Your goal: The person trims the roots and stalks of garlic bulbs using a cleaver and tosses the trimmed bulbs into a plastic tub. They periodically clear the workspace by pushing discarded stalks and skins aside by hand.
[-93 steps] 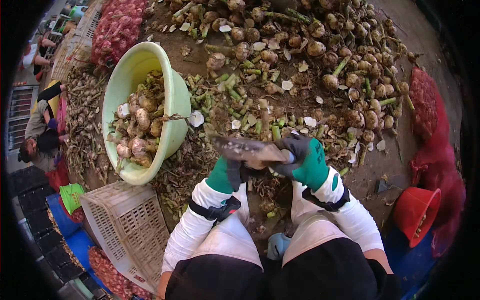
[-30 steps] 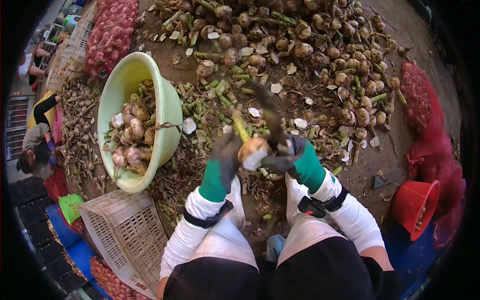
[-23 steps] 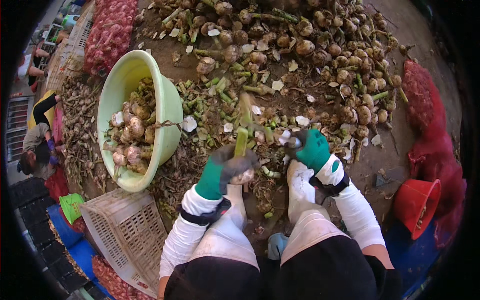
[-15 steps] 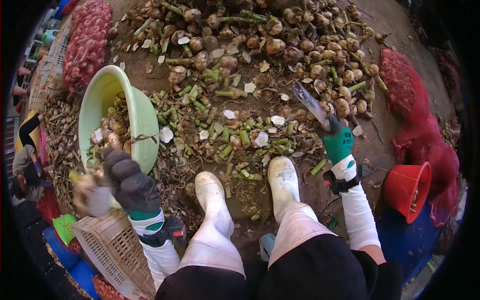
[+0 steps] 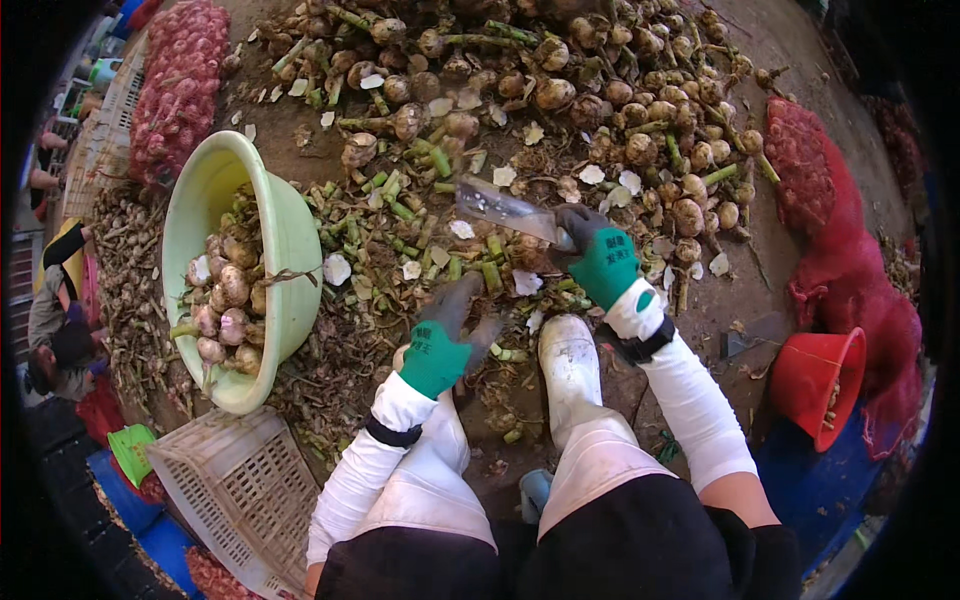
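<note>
My right hand (image 5: 600, 255), in a grey and green work glove, is closed round the handle of a knife. The broad blade of the knife (image 5: 507, 212) points left over cut green stalks (image 5: 492, 277). Below and left of the blade is my left hand (image 5: 447, 335), gloved the same way. Its thumb and fingers are apart and I see nothing in them; the fingertips are somewhat blurred. A pale green tub (image 5: 292, 270), tilted toward me, stands left of that hand with trimmed garlic bulbs (image 5: 232, 285) inside. Beyond the blade lies a heap of garlic with stalks (image 5: 552, 92).
A beige plastic crate (image 5: 235, 490) is at lower left, near a small green basket (image 5: 131, 452). Red net sacks (image 5: 845, 265) and a red bucket (image 5: 820, 385) stand at right. Another garlic-filled net sack (image 5: 180, 85) is at far left. A person (image 5: 62, 325) sits beyond the crate.
My left hand has come from beside the tub, where a blurred garlic bulb was at its fingers, to the middle, now without it. My right hand has brought the knife leftward, blade turned left.
</note>
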{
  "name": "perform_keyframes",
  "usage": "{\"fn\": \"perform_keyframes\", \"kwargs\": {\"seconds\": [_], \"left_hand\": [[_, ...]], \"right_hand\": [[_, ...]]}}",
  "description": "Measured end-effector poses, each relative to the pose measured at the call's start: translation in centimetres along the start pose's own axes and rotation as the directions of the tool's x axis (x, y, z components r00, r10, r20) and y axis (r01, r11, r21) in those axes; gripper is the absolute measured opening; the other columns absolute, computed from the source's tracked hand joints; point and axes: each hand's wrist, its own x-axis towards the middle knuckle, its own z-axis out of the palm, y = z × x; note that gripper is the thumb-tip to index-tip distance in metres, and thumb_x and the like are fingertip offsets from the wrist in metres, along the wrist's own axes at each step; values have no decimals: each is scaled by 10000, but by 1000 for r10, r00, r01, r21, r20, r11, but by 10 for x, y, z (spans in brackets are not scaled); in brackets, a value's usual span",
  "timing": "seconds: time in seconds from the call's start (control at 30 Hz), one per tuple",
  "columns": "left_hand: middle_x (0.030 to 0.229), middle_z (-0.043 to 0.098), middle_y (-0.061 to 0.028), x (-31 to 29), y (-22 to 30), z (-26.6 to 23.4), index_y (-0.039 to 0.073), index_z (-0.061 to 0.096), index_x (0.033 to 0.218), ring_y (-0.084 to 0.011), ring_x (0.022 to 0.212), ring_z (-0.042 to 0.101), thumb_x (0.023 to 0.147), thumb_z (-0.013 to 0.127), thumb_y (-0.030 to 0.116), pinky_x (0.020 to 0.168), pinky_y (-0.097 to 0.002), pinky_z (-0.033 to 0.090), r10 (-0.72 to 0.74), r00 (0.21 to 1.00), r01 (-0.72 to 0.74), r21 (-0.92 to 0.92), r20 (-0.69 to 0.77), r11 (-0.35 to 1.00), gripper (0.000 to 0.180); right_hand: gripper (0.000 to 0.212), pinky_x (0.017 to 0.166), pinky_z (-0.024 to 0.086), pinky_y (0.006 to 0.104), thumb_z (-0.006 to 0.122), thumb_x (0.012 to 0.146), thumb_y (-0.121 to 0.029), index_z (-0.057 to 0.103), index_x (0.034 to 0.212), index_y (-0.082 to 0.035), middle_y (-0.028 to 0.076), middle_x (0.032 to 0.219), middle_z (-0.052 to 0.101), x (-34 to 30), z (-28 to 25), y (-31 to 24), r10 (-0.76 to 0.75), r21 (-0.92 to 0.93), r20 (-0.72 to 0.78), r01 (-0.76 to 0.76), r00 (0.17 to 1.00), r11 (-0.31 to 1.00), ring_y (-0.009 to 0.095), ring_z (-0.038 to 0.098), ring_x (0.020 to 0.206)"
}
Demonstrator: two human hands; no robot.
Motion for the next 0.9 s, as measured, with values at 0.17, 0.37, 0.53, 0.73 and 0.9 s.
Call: {"fn": "perform_keyframes", "kwargs": {"seconds": [0.17, 0.37, 0.53, 0.73, 0.9], "left_hand": [[1060, 566, -79, -23, -37, 0, 2, 499, 1202, -150, 933, 536, 805, 615, 142, 819, -288, 441, -232, 966, 259, -350, 119, 900, 436], [1003, 559, -42, -18, -34, 5, -4, 499, 1192, -107, 851, 512, 840, 575, 166, 733, -254, 438, -366, 891, 454, -531, 269, 715, 398], [1065, 595, -69, -16, -43, 20, 6, 487, 1216, -151, 964, 568, 784, 682, 170, 833, -294, 480, -135, 987, 92, -367, -92, 926, 501], [1140, 565, -84, -18, -8, -19, 36, 451, 1260, -197, 1104, 513, 723, 756, 367, 940, -357, 434, -135, 991, 103, -540, -20, 835, 701], [1432, 325, -160, -88, -35, -43, -30, 249, 1402, -225, 1261, 418, 967, 304, 196, 1053, -335, 367, -228, 760, 640, -641, 608, 424, 493]], "right_hand": [[483, 762, 485, 426, 757, 677, -258, 574, 1086, -78, 155, 1123, 584, -10, 21, 18, 146, 131, 216, -177, 965, 976, 369, 586, 932], [514, 719, 477, 435, 780, 656, -360, 588, 1032, -66, 188, 879, 641, 16, 38, 11, 307, 13, 211, -316, 928, 949, 394, 602, 826], [368, 546, 474, 263, 791, 703, -188, 592, 945, 4, 76, 803, 641, 8, 16, -44, 232, 718, 520, -568, 822, 403, 119, 590, 647], [383, 540, 467, 323, 754, 687, -186, 592, 1019, -86, 84, 801, 655, -35, -17, -79, -60, 523, 179, -43, 982, 851, 247, 637, 628], [402, 544, 427, 407, 722, 589, -343, 586, 917, -155, 59, 779, 569, -40, -47, -111, -294, -92, 273, 329, 916, 940, 258, 601, 653]]}}
